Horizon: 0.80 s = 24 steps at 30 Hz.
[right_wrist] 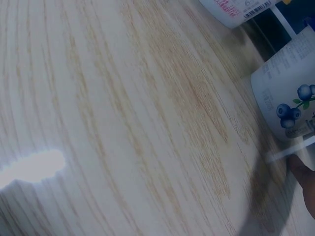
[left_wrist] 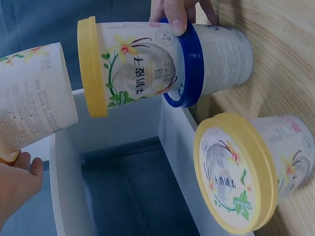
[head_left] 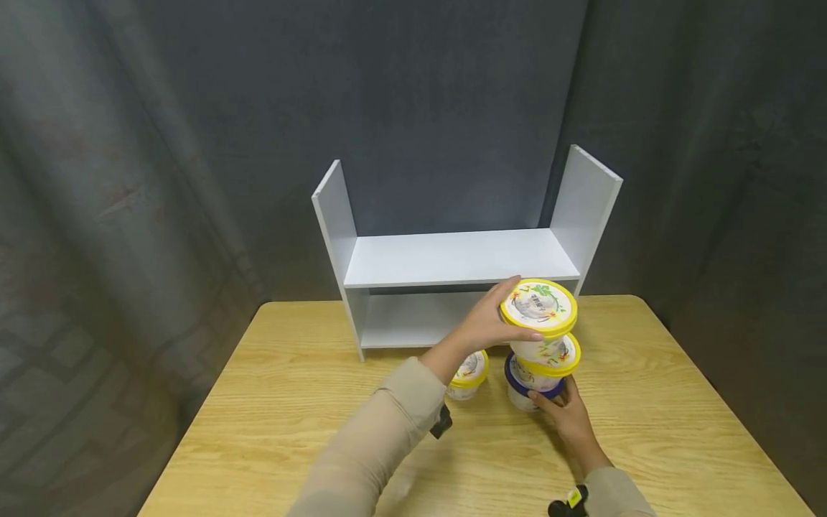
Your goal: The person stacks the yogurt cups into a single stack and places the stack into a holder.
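Note:
My left hand (head_left: 487, 316) grips a white tub with a yellow lid (head_left: 541, 307), fingers about the lid. In the left wrist view a gap shows between this tub (left_wrist: 34, 93) and another yellow-lidded tub (left_wrist: 140, 64) below it. That second tub stands on a blue-lidded tub (left_wrist: 226, 59), which rests on the table. My right hand (head_left: 571, 420) holds the blue-lidded tub at its lid, thumb on the near side, other fingers behind. Blueberries are printed on this tub (right_wrist: 290, 93) in the right wrist view. Left of the stack stands another yellow-lidded tub (head_left: 470, 373).
A white two-tier shelf (head_left: 452, 258) with tall side panels stands at the back of the wooden table (head_left: 297, 416), just behind the tubs. Dark grey curtains (head_left: 452, 108) hang behind and on both sides. A black wrist device (head_left: 441, 422) shows by the left sleeve.

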Each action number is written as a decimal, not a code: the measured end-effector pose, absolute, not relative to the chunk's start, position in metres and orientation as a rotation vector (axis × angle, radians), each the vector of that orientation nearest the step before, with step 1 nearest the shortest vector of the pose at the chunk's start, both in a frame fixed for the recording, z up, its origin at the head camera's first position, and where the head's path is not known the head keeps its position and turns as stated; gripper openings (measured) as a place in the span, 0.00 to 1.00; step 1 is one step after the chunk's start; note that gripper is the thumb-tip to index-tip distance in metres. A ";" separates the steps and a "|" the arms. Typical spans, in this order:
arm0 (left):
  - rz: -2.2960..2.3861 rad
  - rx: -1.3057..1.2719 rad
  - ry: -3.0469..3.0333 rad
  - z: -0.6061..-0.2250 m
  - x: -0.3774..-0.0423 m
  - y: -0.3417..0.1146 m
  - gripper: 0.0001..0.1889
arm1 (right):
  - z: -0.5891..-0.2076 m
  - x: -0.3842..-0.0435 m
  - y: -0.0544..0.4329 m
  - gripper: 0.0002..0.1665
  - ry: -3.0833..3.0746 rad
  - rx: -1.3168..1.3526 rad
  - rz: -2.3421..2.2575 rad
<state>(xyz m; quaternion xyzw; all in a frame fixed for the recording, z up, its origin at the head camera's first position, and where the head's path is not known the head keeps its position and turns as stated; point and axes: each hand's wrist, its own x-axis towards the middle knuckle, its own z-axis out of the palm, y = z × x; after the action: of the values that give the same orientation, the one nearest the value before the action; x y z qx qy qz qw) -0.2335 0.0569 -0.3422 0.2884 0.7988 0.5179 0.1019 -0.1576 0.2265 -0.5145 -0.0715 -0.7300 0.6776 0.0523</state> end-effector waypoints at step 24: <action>1.457 0.911 2.382 -0.351 -0.233 0.092 0.51 | -0.513 -0.153 0.232 0.54 -2.286 -0.273 2.035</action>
<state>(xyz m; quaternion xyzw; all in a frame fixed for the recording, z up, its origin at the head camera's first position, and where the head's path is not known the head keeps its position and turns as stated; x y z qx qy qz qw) -0.2331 0.0923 -0.3508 0.3086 0.8067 0.4935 0.1020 -0.1526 0.2322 -0.5127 -0.0887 -0.7435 0.6620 0.0345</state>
